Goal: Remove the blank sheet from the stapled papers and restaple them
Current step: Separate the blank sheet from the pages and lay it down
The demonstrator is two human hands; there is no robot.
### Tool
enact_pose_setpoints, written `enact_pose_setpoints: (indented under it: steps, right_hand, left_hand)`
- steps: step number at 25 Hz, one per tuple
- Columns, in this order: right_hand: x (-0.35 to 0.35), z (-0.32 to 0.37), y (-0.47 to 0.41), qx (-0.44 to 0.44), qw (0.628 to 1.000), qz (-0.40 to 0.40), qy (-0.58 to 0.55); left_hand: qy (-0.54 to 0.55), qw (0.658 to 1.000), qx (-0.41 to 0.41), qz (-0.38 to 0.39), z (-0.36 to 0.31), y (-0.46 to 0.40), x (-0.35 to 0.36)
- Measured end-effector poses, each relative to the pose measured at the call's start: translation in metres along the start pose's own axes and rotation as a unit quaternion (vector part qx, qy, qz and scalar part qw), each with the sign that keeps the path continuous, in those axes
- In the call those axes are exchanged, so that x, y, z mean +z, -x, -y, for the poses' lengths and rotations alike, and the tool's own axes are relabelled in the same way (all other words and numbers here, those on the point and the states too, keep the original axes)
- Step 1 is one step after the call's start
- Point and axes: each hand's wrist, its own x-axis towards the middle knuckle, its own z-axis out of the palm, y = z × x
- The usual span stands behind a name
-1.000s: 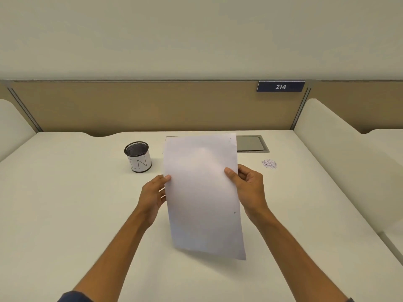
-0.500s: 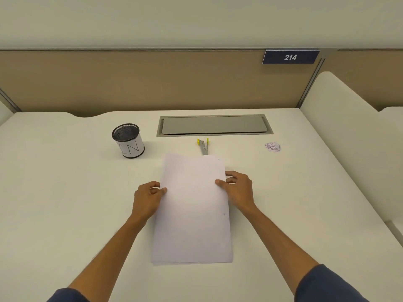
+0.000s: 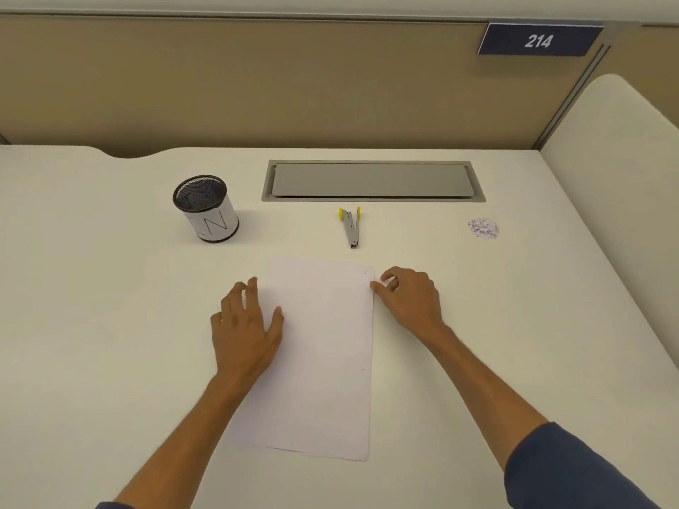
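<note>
Smooth off-white desk [image 3: 92,325], matte, with a wavy cutout along the back edge at left. Far left item: round black mesh cup [image 3: 205,208] wrapped in a white paper band with thin line marks, standing upright; contents not visible. Left hand [image 3: 245,326] lies flat, fingers spread and straight, palm and thumb resting on the left edge of the papers [image 3: 323,361], fingertips out on the bare desk. The papers are a white rectangular stack lying flat at desk centre, top face blank, slightly skewed; a lower sheet edge peeks out at the bottom. Small dark mark near the top right corner, possibly a staple, too small to tell. Just behind the papers, apart from them, a slim grey metal stapler [image 3: 352,227] with yellow tips at its far end, pointing toward the papers. Behind that, a flat grey rectangular cover plate [image 3: 373,181] set into the desk. Right hand [image 3: 411,299] sits at the papers' upper right edge, fingers loosely curled, thumb tip touching the edge; whether it pinches the sheet is unclear. Dark blue sleeve [image 3: 573,472] cut off at the frame bottom. Right: small pile of shredded paper bits [image 3: 483,228]. Tan panel [image 3: 257,86] behind, blue sign [image 3: 539,40] reading 214, cream rounded divider [image 3: 621,159] at right, cropped.
</note>
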Motion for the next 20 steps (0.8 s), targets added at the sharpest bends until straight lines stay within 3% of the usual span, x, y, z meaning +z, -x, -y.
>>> enact_pose_setpoints:
  steps: [5, 8, 12, 15, 20]
  right_hand:
    - [-0.004, 0.015, -0.054, -0.14, 0.982, -0.021, 0.124]
    - [0.0, 0.03, -0.081, -0.249, 0.929, -0.008, 0.274]
    - [-0.001, 0.044, -0.108, -0.391, 0.845, 0.032, 0.364]
    - [-0.006, 0.048, -0.127, -0.425, 0.8, 0.072, 0.418]
    - [-0.009, 0.046, -0.143, -0.488, 0.765, 0.069, 0.416]
  left_hand:
    - [-0.019, 0.994, 0.09, 0.052, -0.031, -0.002, 0.022]
    - [-0.038, 0.989, 0.124, 0.07, -0.046, 0.0, 0.035]
    - [-0.03, 0.988, 0.132, 0.081, -0.051, 0.005, 0.045]
    - [-0.018, 0.987, 0.133, 0.085, -0.045, 0.006, 0.046]
    - [-0.007, 0.988, 0.131, 0.086, -0.047, 0.005, 0.043]
